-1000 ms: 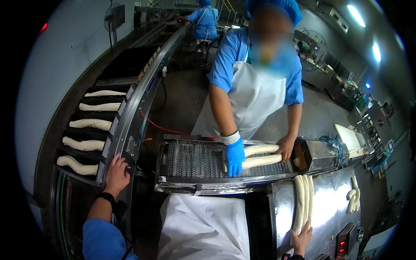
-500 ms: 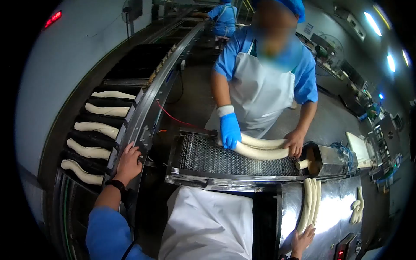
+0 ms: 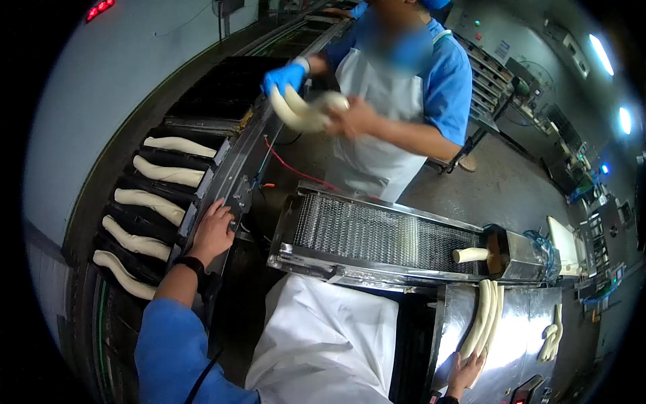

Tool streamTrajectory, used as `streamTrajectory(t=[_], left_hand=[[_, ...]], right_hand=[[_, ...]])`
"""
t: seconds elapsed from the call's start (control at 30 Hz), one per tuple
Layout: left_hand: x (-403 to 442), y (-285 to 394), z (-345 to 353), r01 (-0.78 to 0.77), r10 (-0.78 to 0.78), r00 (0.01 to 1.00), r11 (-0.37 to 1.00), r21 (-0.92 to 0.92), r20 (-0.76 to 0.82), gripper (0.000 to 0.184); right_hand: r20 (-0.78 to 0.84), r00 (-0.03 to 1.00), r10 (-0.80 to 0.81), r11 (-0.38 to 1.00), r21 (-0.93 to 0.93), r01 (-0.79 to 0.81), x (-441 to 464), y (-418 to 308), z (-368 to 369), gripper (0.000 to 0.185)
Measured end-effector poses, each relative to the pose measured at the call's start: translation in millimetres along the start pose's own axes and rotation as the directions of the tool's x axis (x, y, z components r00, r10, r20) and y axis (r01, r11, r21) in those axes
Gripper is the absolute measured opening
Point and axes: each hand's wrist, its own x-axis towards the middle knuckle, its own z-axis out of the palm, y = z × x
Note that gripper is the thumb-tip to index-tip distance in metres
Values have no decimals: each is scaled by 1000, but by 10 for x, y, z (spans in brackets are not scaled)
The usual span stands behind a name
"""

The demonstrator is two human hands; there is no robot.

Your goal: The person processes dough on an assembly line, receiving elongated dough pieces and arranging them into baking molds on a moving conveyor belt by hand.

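My left hand rests with its fingers apart on the metal rail beside the black trays. In those trays lie several long dough pieces, one per slot. On the steel table at the lower right, my right hand lies spread over the near end of a few long dough strips placed side by side. It touches them without wrapping round them. A twisted dough piece sits further right on the steel table.
Across from me a co-worker holds dough lengths in the air near the rail. A mesh conveyor runs between us, with a short dough piece at its right end. A red cable hangs beside the rail.
The co-worker has lifted the dough lengths off the mesh conveyor and carried them left toward the rail. More dough shows at the conveyor's right end. My hands stay in place while the view shifts.
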Motion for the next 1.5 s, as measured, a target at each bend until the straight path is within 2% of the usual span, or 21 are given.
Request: streamTrajectory(t=[0.1,0.17,0.3,0.4,0.47,0.5,0.53,0.57,0.6,0.63,0.8,0.9,0.97,1.03,1.1,1.17,1.23,1.3,1.37,1.43,1.5], left_hand=[[-4,-49,-10,-7,7,1000,1000,-10,1,29],[5,-54,19,2,-2,1000,1000,-19,7,30],[64,-55,0,18,-17,999,999,-29,31,30],[52,-76,45,-8,8,1000,1000,-23,6,30],[74,-164,67,-21,21,1000,1000,4,3,29],[62,-155,33,-19,19,1000,1000,4,4,29],[57,-132,5,-11,11,1000,1000,-13,15,29],[43,-97,-35,0,0,1000,1000,-28,17,29],[36,-96,-42,8,-8,1000,999,-31,13,29],[22,-95,-37,-5,5,1000,999,-40,-4,29],[-1,-111,14,-56,50,995,996,-69,-87,29],[-5,-108,8,-49,42,995,995,-81,-87,28],[-9,-129,36,-37,31,995,997,-71,-92,27],[112,-176,89,-25,19,998,994,-103,-61,26],[151,-164,84,-18,13,999,996,-92,-53,25],[184,-165,116,-27,22,996,999,-47,-89,23],[233,-144,80,-28,22,996,997,-66,-91,23],[313,-136,123,-32,24,995,996,-87,-92,23],[401,-182,194,-53,44,994,995,-85,-102,23],[457,-176,204,-52,45,994,996,-77,-97,24],[520,-194,274,-58,52,994,996,-69,-92,24]], right_hand=[[26,998,64,993,96,-67,-1,-12,69,64],[75,987,143,989,37,-146,21,-37,53,63],[65,994,92,996,-15,-91,41,6,107,65],[55,997,52,997,-62,-49,95,11,79,57],[227,967,113,993,-49,-105,167,-175,-67,42],[227,968,112,993,-50,-103,177,-199,-75,42],[330,937,115,928,300,-220,201,-221,-57,37],[421,904,71,727,599,-336,259,-225,-5,32],[508,859,64,701,590,-401,401,-68,188,48],[520,853,30,563,697,-445,456,-230,117,47],[346,806,-481,484,871,-85,997,-1699,-669,54],[298,748,-593,334,936,-108,1289,-2606,-1415,56],[203,661,-722,188,978,-95,1422,-3105,-1799,53],[154,573,-805,182,983,-9,1383,-3851,-2277,52],[219,542,-811,53,951,-304,1307,-4509,-2512,50],[148,322,-935,-17,888,-459,1343,-5052,-2474,49],[-42,168,-985,-139,766,-627,1099,-5527,-2481,54],[-229,32,-973,-210,819,-533,1208,-5741,-2307,56],[-192,104,-976,-218,901,-375,1191,-5678,-2126,68],[-102,160,-982,-164,880,-446,1294,-5444,-1802,63],[30,206,-978,-58,912,-407,1376,-5077,-1377,65]])
